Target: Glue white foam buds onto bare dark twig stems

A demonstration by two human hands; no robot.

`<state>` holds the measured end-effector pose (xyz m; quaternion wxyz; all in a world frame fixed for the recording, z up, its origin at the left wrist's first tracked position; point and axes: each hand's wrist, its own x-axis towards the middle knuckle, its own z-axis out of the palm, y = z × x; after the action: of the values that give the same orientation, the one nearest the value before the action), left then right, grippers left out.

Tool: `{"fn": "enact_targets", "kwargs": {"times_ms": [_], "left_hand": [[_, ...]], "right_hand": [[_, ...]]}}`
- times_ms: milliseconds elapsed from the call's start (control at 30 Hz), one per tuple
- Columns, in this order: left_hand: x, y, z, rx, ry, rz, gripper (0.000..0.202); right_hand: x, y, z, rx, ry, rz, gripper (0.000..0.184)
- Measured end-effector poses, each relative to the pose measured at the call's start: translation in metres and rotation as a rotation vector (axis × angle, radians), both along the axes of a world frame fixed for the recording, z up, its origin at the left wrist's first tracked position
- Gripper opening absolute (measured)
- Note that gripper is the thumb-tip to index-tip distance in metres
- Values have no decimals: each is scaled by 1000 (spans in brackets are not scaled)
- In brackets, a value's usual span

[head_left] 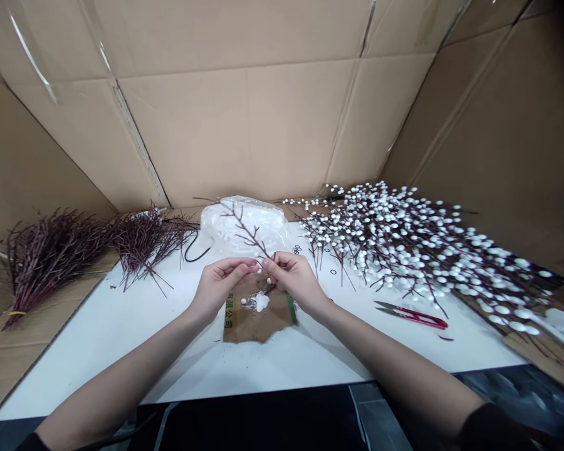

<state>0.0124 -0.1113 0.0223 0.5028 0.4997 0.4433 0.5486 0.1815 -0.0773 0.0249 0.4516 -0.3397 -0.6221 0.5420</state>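
Note:
My right hand (pixel 294 279) pinches a bare dark-brown artificial twig (pixel 247 232) between thumb and fingers; its branched end points up and to the left. Close beside it, my left hand (pixel 225 282) has thumb and fingertips pressed together near the twig's lower part. Something small and white shows at those fingertips, too small to make out. Below both hands lies a brown cardboard piece (pixel 244 329) with green print, carrying a white blob of paste-like material (pixel 262 302).
A clear plastic bag (pixel 244 219) of white pieces lies behind my hands. Bundles of bare twigs (pixel 51 257) are on the left, white-berried branches (pixel 395 238) on the right. Red-handled thread snips (pixel 413 315) lie at right. Cardboard walls (pixel 244 125) enclose the white table (pixel 183 369).

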Motion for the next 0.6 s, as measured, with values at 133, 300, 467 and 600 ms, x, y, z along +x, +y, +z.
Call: {"fn": "enact_targets", "kwargs": {"times_ms": [133,300,467,600], "left_hand": [[-18,18,6,208,527,38,29],[-33,56,12,431,1362,69,27],[-32,91,7,360,1550,42,21],[-30,107,-3,287,1649,15,20]], "right_hand": [[7,10,7,-10,-16,-79,33],[21,33,6,147,-131,-180,34],[28,40,-11,140,-329,-81,33],[33,36,-21,150,-410,-13,29]]}}
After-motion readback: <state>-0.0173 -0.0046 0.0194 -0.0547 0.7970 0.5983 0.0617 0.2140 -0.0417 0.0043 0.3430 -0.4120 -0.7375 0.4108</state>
